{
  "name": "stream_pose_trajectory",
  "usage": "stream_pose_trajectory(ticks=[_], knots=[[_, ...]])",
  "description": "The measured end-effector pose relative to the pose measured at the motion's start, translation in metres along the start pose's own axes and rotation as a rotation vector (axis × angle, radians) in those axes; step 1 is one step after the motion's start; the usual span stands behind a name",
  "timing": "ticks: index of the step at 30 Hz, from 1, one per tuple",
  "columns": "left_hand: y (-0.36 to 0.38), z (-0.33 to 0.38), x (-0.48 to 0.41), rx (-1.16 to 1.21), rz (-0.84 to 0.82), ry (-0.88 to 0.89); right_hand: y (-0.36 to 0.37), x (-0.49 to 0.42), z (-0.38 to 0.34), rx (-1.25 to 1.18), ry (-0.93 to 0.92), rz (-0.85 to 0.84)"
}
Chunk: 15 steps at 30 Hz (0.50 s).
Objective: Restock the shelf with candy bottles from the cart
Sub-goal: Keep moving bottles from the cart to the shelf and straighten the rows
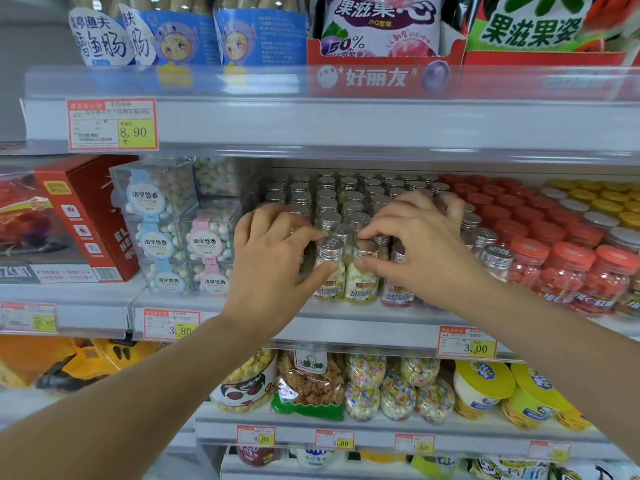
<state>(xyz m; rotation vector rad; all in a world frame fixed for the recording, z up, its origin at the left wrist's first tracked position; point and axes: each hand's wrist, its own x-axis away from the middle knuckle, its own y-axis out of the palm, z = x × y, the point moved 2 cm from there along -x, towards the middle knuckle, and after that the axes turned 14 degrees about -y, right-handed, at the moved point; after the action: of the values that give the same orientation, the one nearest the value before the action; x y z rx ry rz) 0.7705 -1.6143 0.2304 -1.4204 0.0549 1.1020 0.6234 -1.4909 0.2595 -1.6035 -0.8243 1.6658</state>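
Several small clear candy bottles with silver caps stand in rows on the middle shelf. My left hand grips a front-row bottle, index finger at its cap and thumb on its body. My right hand pinches the neighbouring front bottle between thumb and index finger; its other fingers curl over bottles behind. A third bottle with a pink label shows under my right palm. The cart is out of view.
Red-capped candy jars fill the shelf to the right, yellow-capped ones behind them. Clear candy boxes stack at the left beside a red carton. Snack bags sit on the shelf above; bagged snacks fill the one below.
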Motion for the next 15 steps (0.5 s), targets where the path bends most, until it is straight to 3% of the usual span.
stream_pose_trajectory(ticks=[3, 15], knots=[[0.004, 0.005, 0.001, 0.005, 0.013, -0.086, -0.004, -0.001, -0.001, 0.045, -0.019, -0.022], [0.001, 0.007, 0.008, 0.023, 0.009, -0.059, -0.012, -0.002, 0.003, 0.103, 0.030, -0.062]])
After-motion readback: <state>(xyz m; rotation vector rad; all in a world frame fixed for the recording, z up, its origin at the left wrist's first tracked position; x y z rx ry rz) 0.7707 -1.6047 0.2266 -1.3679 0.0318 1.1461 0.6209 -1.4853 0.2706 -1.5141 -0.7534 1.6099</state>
